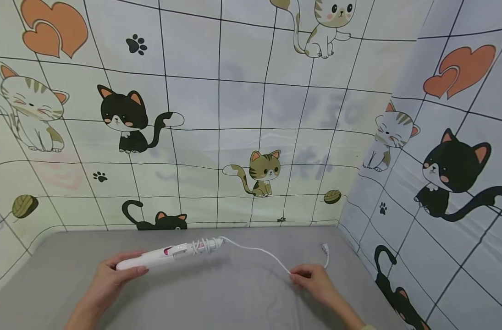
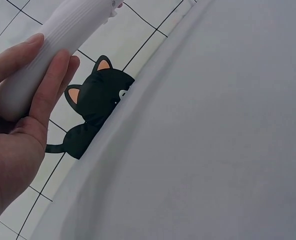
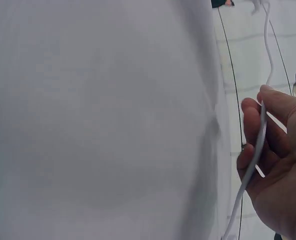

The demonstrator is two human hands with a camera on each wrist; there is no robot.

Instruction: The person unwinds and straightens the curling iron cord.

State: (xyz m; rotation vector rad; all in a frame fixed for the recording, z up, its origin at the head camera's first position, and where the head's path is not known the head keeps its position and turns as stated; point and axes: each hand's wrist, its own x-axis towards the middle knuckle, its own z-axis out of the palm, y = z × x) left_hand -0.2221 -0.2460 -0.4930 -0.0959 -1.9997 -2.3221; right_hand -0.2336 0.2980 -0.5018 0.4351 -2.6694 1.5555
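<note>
Hair iron w/ cord, ribs L-wrist cam only

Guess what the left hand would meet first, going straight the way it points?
The left hand, gripping the wand, would probably meet the cat-print cloth ahead first, though depth is unclear.

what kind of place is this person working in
Perhaps a makeshift, screened-off work corner, though the room beyond is hidden. Cat-print sheeting covers the back and right side, a plain grey surface lies in front, and a white corded appliance is being handled over it.
</note>
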